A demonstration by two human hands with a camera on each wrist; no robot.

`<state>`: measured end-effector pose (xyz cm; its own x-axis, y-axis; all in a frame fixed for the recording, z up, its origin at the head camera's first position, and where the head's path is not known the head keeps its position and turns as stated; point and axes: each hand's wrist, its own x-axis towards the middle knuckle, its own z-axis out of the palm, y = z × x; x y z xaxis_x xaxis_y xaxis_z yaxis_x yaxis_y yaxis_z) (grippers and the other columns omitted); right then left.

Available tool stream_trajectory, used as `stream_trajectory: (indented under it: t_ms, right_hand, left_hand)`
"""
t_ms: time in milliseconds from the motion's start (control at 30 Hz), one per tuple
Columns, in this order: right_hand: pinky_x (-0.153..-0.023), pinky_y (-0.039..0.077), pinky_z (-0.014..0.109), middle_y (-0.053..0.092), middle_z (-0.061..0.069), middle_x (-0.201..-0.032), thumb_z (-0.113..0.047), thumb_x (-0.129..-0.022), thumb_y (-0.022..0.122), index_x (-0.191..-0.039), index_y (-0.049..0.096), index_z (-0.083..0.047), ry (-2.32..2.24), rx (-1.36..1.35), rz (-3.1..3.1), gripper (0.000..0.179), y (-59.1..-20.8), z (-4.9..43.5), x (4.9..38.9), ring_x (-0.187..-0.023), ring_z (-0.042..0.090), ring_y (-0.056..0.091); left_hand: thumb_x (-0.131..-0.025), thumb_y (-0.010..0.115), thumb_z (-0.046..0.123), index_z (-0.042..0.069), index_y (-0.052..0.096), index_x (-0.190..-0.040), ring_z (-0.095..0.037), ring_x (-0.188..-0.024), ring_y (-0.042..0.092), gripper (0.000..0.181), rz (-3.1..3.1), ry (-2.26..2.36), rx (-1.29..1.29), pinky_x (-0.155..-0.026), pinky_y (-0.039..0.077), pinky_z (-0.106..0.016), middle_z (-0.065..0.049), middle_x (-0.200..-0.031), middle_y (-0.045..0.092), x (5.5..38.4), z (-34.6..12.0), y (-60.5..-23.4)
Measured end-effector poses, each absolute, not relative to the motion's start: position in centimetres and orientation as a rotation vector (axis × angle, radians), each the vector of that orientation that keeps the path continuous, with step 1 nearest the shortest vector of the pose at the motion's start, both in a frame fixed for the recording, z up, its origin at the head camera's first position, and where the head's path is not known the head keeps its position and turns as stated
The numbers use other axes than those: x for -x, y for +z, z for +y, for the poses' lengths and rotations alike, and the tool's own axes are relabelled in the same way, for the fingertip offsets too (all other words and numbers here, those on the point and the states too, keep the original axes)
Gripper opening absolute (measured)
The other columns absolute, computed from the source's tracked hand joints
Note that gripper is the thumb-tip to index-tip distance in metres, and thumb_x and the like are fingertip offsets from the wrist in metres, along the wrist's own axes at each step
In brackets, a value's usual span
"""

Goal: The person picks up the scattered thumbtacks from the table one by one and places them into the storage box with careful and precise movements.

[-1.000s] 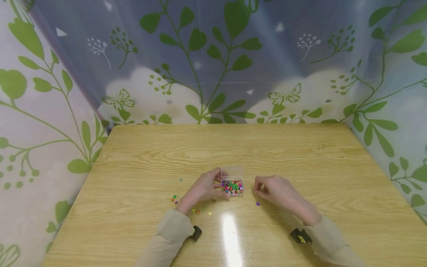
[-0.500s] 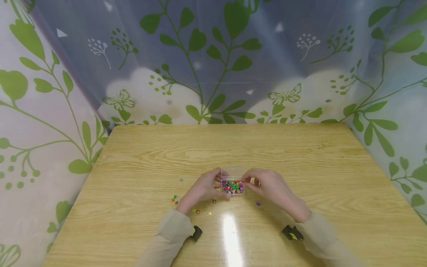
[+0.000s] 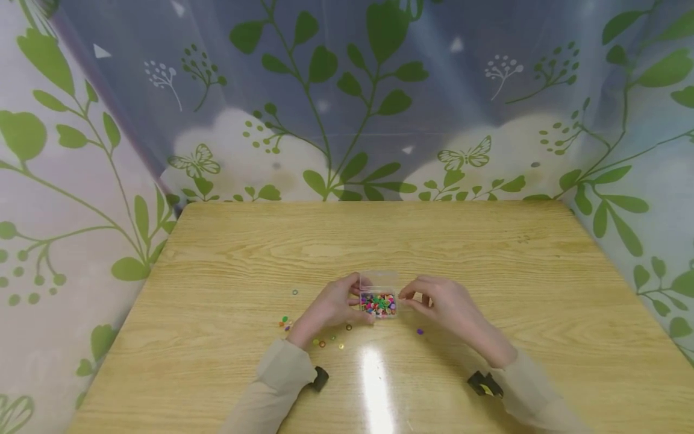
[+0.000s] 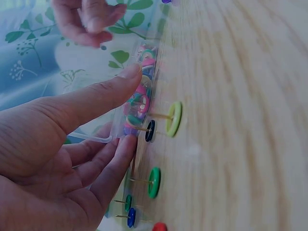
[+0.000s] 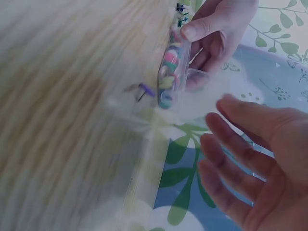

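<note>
A clear plastic box (image 3: pixel 396 313) full of colourful thumbtacks (image 3: pixel 378 304) stands on the table with its lid raised at the back. My left hand (image 3: pixel 333 306) grips the box from its left side, thumb along the front, as the left wrist view (image 4: pixel 72 139) also shows. Just right of the box is my right hand (image 3: pixel 447 301). In the right wrist view its fingers (image 5: pixel 236 156) are loosely bent, thumb apart, with nothing visible between them. A purple thumbtack (image 3: pixel 420 331) lies on the table, point up, in front of the right hand.
Several loose thumbtacks, among them a green one (image 3: pixel 285 319) and a yellow one (image 3: pixel 341 346), lie around the left wrist on the wooden table (image 3: pixel 244 253). A leaf-patterned curtain (image 3: pixel 347 144) hangs behind the table's back edge.
My right hand has moved left to the box's right edge, then drawn slightly back to the right. My left hand and the box have stayed in place.
</note>
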<state>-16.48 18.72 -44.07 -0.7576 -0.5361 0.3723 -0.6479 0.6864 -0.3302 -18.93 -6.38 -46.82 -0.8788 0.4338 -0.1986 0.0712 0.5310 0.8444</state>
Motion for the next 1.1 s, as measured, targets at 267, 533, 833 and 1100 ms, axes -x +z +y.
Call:
stream_trajectory:
  t_ms: [267, 533, 833, 1100]
  right_hand:
    - [-0.062, 0.051, 0.016, 0.073, -0.011, -0.085, -0.021, -0.081, 0.084, -0.091, 0.075, -0.019, 0.630, -1.010, -2.976, 0.014, -44.2, 20.5, 15.7, -0.070, -0.002, 0.060]
    - [-0.066, 0.053, 0.020, 0.069, -0.013, -0.087, -0.024, -0.079, 0.085, -0.091, 0.074, -0.021, 0.655, -1.049, -3.018, 0.016, -44.8, 21.0, 15.5, -0.075, 0.000, 0.061]
    - [-0.067, 0.054, 0.019, 0.069, -0.015, -0.083, -0.014, -0.081, 0.083, -0.083, 0.072, -0.023, 0.681, -1.031, -2.990, 0.014, -45.1, 20.9, 15.6, -0.074, -0.001, 0.061]
    - [-0.063, 0.056, 0.016, 0.076, -0.006, -0.085, -0.006, -0.083, 0.080, -0.087, 0.076, -0.018, 0.674, -0.979, -2.874, 0.013, -44.8, 20.1, 16.1, -0.070, 0.003, 0.067]
  left_hand:
    - [-0.076, 0.090, 0.019, 0.013, 0.058, -0.131, -0.034, -0.119, 0.062, 0.063, 2.387, 1.277, -0.398, -0.102, 0.054, -0.043, -0.012, -0.129, 0.060, 18.9, -6.4, -46.8]
    - [-0.077, 0.090, 0.018, 0.012, 0.058, -0.131, -0.035, -0.119, 0.062, 0.063, 2.378, 1.290, -0.397, -0.102, 0.055, -0.042, -0.012, -0.127, 0.060, 18.7, -6.3, -46.6]
    - [-0.076, 0.090, 0.018, 0.013, 0.058, -0.131, -0.034, -0.119, 0.062, 0.064, 2.389, 1.279, -0.398, -0.102, 0.055, -0.042, -0.011, -0.126, 0.060, 18.8, -6.3, -46.7]
    - [-0.075, 0.091, 0.019, 0.014, 0.059, -0.129, -0.033, -0.119, 0.062, 0.063, 2.393, 1.277, -0.376, -0.102, 0.054, -0.043, -0.010, -0.126, 0.060, 18.8, -6.2, -46.7]
